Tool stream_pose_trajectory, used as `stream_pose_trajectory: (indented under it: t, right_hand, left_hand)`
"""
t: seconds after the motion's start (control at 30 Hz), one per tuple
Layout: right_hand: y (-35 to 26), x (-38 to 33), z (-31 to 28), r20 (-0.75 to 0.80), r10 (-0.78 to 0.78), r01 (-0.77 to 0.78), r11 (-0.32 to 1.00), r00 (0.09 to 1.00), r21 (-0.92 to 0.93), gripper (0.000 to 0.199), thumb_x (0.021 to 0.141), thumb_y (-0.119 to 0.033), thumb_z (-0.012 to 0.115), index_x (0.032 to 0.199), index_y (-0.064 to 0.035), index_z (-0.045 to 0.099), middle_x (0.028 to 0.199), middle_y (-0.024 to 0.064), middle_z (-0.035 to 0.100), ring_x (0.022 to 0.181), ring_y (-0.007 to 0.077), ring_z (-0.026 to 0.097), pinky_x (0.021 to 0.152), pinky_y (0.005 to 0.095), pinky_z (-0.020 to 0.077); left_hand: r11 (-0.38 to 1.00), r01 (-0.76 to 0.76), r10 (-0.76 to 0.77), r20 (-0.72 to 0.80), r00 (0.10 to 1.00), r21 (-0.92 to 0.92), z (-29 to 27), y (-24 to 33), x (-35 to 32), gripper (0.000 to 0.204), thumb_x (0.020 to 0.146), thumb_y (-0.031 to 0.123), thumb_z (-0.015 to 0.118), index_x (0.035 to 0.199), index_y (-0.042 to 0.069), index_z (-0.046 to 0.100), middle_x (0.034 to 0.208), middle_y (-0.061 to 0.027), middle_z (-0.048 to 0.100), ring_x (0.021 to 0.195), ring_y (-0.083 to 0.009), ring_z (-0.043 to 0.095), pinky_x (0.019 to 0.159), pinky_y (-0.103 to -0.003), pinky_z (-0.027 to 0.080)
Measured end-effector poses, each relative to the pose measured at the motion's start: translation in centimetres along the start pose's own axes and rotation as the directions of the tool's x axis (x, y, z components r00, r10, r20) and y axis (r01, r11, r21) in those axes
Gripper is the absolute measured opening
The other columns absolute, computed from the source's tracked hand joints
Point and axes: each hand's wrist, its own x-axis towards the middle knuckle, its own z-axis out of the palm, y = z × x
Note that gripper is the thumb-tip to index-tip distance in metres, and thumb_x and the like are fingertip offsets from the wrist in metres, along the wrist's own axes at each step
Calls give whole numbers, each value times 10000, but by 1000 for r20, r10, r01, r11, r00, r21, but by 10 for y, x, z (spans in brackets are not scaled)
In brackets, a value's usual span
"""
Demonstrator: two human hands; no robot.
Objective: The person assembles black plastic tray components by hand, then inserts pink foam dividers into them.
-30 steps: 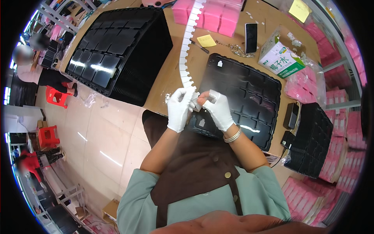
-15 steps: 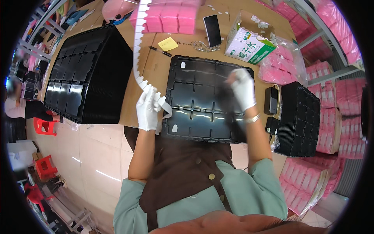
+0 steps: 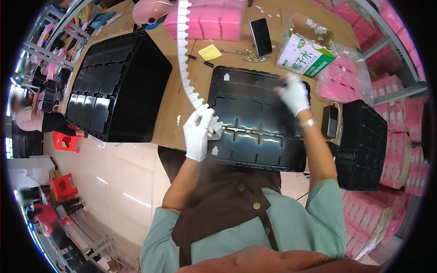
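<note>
My left hand (image 3: 197,136), in a white glove, pinches a long white strip of stickers (image 3: 183,59). The strip curves away toward the back of the table, and its near end bends over the tray's left edge. A shallow black plastic tray (image 3: 255,105) with moulded compartments lies in front of me. Two small white stickers sit on its left side, one at the far corner (image 3: 226,77) and one near the front (image 3: 215,150). Over the tray's far right part, my gloved right hand (image 3: 294,94) has its fingers curled together; whatever they hold is too small to make out.
A tall stack of black trays (image 3: 136,86) stands at left, another (image 3: 362,145) at right. Behind are pink packs (image 3: 209,20), a phone (image 3: 261,37), a yellow note (image 3: 210,52), a pen (image 3: 200,61) and an opened carton (image 3: 306,50). A black device (image 3: 330,122) lies beside the tray.
The whole view has shifted, putting things further right. My left hand has come nearer the tray with the strip, whose end is now folded. The dark blur by my right hand has mostly faded.
</note>
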Motion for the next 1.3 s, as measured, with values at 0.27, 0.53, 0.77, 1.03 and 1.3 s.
stream_pose_trajectory:
  t: [0.27, 0.53, 0.77, 1.03, 1.3]
  right_hand:
    - [-139, -99, 36, 434, -194, -337, 388, 880, 858, 139, 827, -107, 687, 915, -8, 643, 791, 20, 640, 731, 80, 579, 689, 241, 469]
    - [-146, -108, 28, 125, -104, -51, 531, 987, 846, 106, 723, 48, 681, 795, 6, 615, 811, 56, 585, 747, 158, 591, 700, 275, 475]
    - [-80, -115, -65, -18, -30, 34, 764, 999, 644, 110, 687, 55, 622, 730, -20, 554, 860, 63, 566, 799, 181, 578, 720, 291, 468]
    - [30, -196, -63, 276, -27, 90, 972, 961, -218, 112, 654, 12, 631, 702, -73, 576, 791, 116, 580, 781, 323, 578, 662, 433, 468]
    - [33, -200, -50, 199, 55, -31, 992, 979, -122, 146, 628, 77, 614, 705, -25, 544, 789, 122, 571, 776, 326, 566, 667, 422, 467]
  left_hand:
    - [999, -50, 50, -15, 999, -8, -2, -3, -8, 229, 905, 142, 648, 1079, -5, 625, 795, 2, 619, 554, -11, 479, 470, -161, 359]
    - [990, 65, -51, 108, 993, -125, -5, -13, -6, 182, 925, 191, 624, 953, 12, 632, 750, -4, 606, 564, -29, 497, 475, -184, 365]
    - [974, 27, -32, -21, 999, -227, -29, -11, 12, 297, 943, 162, 584, 1183, -11, 582, 965, -25, 595, 828, -68, 562, 559, -174, 417]
    - [964, 31, -38, -21, 999, -265, -31, -12, 16, 339, 969, 181, 556, 1244, -16, 530, 970, -43, 590, 641, -31, 463, 509, -166, 357]
    - [990, 13, -18, -37, 999, -143, -13, -4, 6, 238, 955, 187, 581, 1074, -17, 607, 794, -25, 596, 562, -25, 441, 507, -169, 351]
